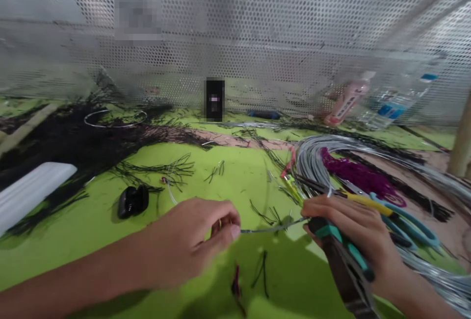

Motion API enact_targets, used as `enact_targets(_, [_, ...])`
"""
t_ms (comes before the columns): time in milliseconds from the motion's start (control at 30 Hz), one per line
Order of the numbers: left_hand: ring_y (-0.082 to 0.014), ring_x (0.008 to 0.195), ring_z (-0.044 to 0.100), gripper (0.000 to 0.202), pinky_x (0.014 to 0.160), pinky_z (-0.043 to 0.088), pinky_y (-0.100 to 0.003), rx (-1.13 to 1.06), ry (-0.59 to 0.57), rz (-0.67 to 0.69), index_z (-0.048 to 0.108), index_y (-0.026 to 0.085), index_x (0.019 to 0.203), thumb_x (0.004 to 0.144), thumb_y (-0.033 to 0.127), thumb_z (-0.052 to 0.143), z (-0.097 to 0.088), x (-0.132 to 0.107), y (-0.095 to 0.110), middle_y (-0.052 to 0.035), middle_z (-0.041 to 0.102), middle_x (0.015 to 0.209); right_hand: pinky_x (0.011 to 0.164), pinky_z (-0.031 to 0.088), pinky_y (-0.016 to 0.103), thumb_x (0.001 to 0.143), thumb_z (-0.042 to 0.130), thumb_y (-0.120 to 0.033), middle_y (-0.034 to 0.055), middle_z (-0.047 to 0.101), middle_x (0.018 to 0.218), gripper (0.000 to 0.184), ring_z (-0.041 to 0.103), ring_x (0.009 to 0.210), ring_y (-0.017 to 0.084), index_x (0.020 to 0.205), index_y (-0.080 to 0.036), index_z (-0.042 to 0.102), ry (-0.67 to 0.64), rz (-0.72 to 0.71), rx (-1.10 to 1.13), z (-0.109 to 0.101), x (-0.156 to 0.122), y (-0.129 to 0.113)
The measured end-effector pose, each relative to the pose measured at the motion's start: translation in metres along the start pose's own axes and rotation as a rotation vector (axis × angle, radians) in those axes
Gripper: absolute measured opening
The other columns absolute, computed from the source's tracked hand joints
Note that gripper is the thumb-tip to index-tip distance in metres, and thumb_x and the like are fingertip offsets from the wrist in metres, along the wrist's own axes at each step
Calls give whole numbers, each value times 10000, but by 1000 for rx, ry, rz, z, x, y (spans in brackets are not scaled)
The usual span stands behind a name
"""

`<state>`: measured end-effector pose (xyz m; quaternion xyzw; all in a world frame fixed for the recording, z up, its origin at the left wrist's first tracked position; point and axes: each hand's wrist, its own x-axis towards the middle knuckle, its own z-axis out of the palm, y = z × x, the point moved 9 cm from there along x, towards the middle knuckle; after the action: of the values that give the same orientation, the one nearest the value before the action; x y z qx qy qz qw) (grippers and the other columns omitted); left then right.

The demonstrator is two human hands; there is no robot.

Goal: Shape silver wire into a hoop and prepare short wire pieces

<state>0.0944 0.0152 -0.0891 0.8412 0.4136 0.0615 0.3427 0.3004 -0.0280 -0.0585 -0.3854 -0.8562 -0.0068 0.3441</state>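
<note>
A thin grey wire [272, 229] spans the gap between my two hands above the green table surface. My left hand [206, 238] pinches its left end between thumb and fingers; a pale length of wire also shows behind that hand. My right hand [353, 240] is closed around a pair of pliers [342, 265] with green and black handles, their metal head pointing down toward me. The wire's right end meets the fingertips of this same hand. Short black strands [263, 275] lie scattered on the surface below.
Coiled silver wire [312, 162], a purple thread bundle [364, 179] and blue-handled scissors [415, 228] lie at the right. An earbud case [133, 201] sits left. Black strands [81, 137] cover the far left. Two bottles [348, 100] lean near the perforated metal panel [257, 29].
</note>
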Motion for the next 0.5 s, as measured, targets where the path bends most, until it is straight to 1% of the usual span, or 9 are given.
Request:
enact_targets(67, [-242, 908, 704, 330, 692, 452, -312, -64, -63, 12, 747, 242, 1054, 1044, 431, 476, 2, 5, 1, -68, 779, 1034, 664, 564, 355, 893, 586, -176, 45, 773, 934, 252, 758, 776, 228, 1114, -297, 597, -4, 1, -19, 1, -3, 1])
enact_targets(133, [-233, 863, 703, 309, 641, 421, -292, -112, -74, 4, 762, 243, 1024, 1020, 426, 513, 0, 8, -1, -65, 784, 1010, 670, 564, 376, 906, 551, -176, 55, 767, 930, 247, 755, 777, 233, 1119, -297, 583, -6, 14, -37, 1, -4, 2])
enact_targets(200, [-219, 793, 687, 313, 591, 398, -277, -178, -81, -54, 767, 244, 1012, 1005, 449, 530, 1, 9, -8, -61, 783, 959, 680, 566, 392, 904, 522, -153, 67, 765, 942, 262, 752, 785, 236, 1119, -295, 572, -19, 38, -45, 1, -4, 3])
enact_targets(267, [-195, 710, 652, 319, 539, 375, -259, -274, -132, -125, 766, 239, 988, 993, 476, 552, 6, 10, -16, -54, 777, 900, 677, 569, 407, 890, 513, -137, 80, 765, 950, 293, 752, 792, 247, 1130, -296, 572, -32, 39, -42, 2, -4, 3])
enact_targets(333, [-156, 611, 583, 310, 503, 361, -240, -389, -212, -194, 757, 232, 967, 979, 488, 583, 12, 11, -20, -40, 777, 860, 644, 570, 411, 870, 525, -130, 88, 760, 936, 321, 750, 783, 257, 1140, -295, 577, -34, 17, -31, 2, -6, 3])
enact_targets(400, [-116, 536, 506, 276, 484, 363, -216, -516, -301, -280, 737, 223, 965, 945, 484, 648, 20, 12, -23, -26, 781, 856, 634, 578, 417, 847, 554, -123, 91, 752, 927, 346, 751, 786, 266, 1145, -295, 591, -43, 28, -21, 4, -11, 7])
enact_targets(433, [-99, 511, 477, 262, 480, 369, -205, -571, -338, -318, 723, 218, 961, 926, 474, 678, 23, 13, -24, -21, 779, 855, 647, 588, 422, 841, 574, -122, 92, 754, 944, 361, 754, 800, 271, 1155, -298, 604, -60, 41, -19, 6, -14, 10])
enact_targets(500, [-76, 480, 460, 236, 472, 374, -190, -651, -393, -355, 695, 208, 941, 910, 442, 703, 28, 16, -24, -15, 773, 853, 699, 610, 437, 834, 629, -134, 87, 767, 1009, 392, 766, 858, 286, 1178, -321, 651, -63, 118, 1, 7, -20, 19])
